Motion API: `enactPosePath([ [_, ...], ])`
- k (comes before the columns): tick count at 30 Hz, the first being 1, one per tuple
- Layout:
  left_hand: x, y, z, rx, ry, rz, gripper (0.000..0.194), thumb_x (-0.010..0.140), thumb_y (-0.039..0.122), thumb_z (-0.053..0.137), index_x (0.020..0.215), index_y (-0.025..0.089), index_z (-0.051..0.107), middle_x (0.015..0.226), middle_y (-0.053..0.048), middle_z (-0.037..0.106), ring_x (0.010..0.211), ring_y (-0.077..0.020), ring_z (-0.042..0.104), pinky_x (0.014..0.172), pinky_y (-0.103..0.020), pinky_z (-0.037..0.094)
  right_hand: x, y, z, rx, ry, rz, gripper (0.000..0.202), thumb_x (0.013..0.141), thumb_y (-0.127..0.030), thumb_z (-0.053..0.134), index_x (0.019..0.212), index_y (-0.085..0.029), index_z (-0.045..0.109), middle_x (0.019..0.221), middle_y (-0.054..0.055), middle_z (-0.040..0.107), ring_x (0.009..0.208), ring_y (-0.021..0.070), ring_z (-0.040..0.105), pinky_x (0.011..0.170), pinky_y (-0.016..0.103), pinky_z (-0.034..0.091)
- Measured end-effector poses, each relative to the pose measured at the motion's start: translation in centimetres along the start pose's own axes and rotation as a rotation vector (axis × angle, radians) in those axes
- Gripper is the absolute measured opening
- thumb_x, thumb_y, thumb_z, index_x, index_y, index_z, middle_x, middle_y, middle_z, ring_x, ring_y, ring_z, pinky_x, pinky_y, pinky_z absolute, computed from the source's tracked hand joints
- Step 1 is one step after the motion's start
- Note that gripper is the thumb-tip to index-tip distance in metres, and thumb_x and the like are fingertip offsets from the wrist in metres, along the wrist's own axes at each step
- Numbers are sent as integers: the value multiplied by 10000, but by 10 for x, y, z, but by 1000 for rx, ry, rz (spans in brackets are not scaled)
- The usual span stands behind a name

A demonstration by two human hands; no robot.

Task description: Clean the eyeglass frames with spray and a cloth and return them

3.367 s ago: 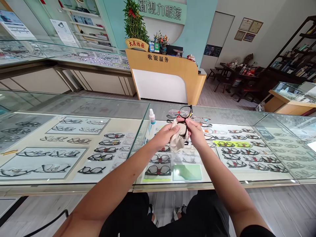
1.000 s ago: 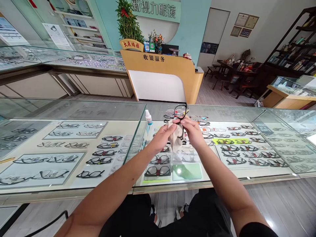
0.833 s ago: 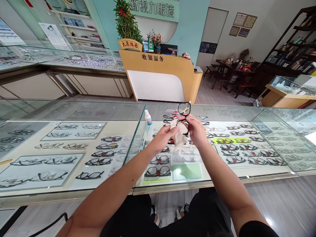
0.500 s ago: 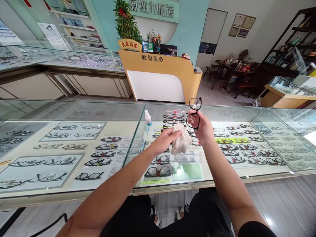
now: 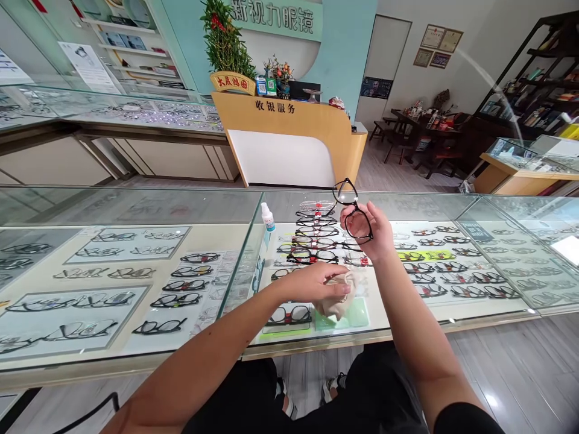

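Observation:
My right hand (image 5: 379,232) is raised above the glass counter and grips a pair of black-rimmed eyeglasses (image 5: 356,207). The eyeglasses are tilted, one lens high and the other lower, near my fingers. Lower and to the left, my left hand (image 5: 316,282) is closed on a beige cleaning cloth (image 5: 332,306), which bunches up under the thumb and fingers. The cloth is apart from the lenses. A white spray bottle (image 5: 268,217) with a blue-green lower part stands upright on the counter, beyond my left hand.
Under the glass top of the display counter (image 5: 217,357) lie rows of eyeglass frames (image 5: 316,242). A green sheet (image 5: 359,316) is beneath my left hand. Further off stand a wooden cashier desk (image 5: 289,114) with a plant, another glass case (image 5: 149,123) and a dark table (image 5: 418,120).
My left hand has moved down and slightly right with the cloth, which is now more bunched. The eyeglasses have tilted in my right hand, the upper lens swinging left.

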State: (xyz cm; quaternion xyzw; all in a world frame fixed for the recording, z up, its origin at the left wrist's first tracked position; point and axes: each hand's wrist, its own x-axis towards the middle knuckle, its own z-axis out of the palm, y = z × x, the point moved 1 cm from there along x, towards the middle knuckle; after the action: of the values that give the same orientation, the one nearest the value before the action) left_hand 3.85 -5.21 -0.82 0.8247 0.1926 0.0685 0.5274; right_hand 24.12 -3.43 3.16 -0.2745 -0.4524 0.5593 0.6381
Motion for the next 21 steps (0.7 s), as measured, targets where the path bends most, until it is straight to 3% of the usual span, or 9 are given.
enactPosePath([
  [2, 1, -1, -1, 108, 88, 72, 479, 1062, 636, 636, 1256, 229, 796, 1245, -68, 825, 1120, -257, 732, 973, -346, 497, -1, -1, 0, 4, -21, 5, 447, 947, -651, 730, 873, -222, 834, 862, 68, 736, 788, 212, 618, 727, 334, 526],
  [4, 2, -2, -2, 248, 225, 179, 394, 1078, 564, 632, 1167, 234, 829, 1173, -69, 848, 1081, -250, 747, 989, -370, 499, -2, -3, -1, 0, -60, 13, 473, 943, -667, 722, 876, -213, 835, 846, 69, 718, 777, 215, 602, 740, 343, 517],
  [6, 2, -3, -5, 410, 431, 292, 351, 1099, 471, 595, 974, 230, 817, 957, -62, 831, 937, -235, 733, 934, -394, 507, -4, -6, -2, 0, -120, 26, 500, 929, -696, 717, 881, -211, 829, 831, 71, 698, 772, 225, 591, 746, 360, 507],
  [8, -1, -3, -8, 528, 725, 389, 314, 1095, 394, 576, 911, 238, 779, 877, -64, 791, 887, -238, 712, 916, -420, 525, -6, -10, -4, -6, -199, 40, 530, 912, -730, 713, 883, -211, 817, 807, 76, 686, 770, 240, 589, 747, 378, 500],
  [10, -7, -5, -14, 571, 1032, 446, 207, 1052, 387, 632, 1086, 241, 775, 1042, -95, 796, 1020, -269, 729, 970, -455, 562, -8, -12, -7, -38, -281, 57, 579, 885, -773, 718, 872, -202, 814, 779, 85, 685, 768, 255, 597, 741, 392, 496],
  [12, -11, -7, -22, 567, 1226, 478, 481, 987, 463, 723, 1403, 225, 682, 1340, -157, 742, 1263, -323, 701, 1058, -500, 584, -11, -13, -11, -101, -363, 89, 634, 849, -814, 739, 854, -186, 821, 759, 93, 696, 759, 261, 611, 741, 403, 508],
  [14, -14, -8, -29, 557, 1247, 492, 821, 933, 565, 786, 1622, 218, 506, 1553, -205, 632, 1443, -370, 622, 1132, -537, 576, -13, -13, -14, -163, -441, 131, 653, 819, -826, 771, 879, -179, 841, 769, 91, 726, 753, 258, 639, 745, 405, 524],
  [16, -14, -8, -34, 551, 1169, 503, 986, 902, 636, 824, 1702, 237, 410, 1635, -214, 584, 1508, -391, 583, 1187, -560, 551, -13, -12, -17, -212, -517, 161, 641, 822, -809, 793, 929, -180, 857, 801, 87, 765, 745, 243, 670, 746, 393, 533],
  [21, -15, -4, -37, 499, 1051, 544, 902, 882, 637, 884, 1623, 267, 527, 1492, -165, 722, 1392, -365, 687, 1191, -547, 554, -14, -9, -18, -220, -600, 187, 602, 840, -767, 830, 1003, -189, 875, 854, 92, 810, 768, 238, 719, 776, 403, 575],
])
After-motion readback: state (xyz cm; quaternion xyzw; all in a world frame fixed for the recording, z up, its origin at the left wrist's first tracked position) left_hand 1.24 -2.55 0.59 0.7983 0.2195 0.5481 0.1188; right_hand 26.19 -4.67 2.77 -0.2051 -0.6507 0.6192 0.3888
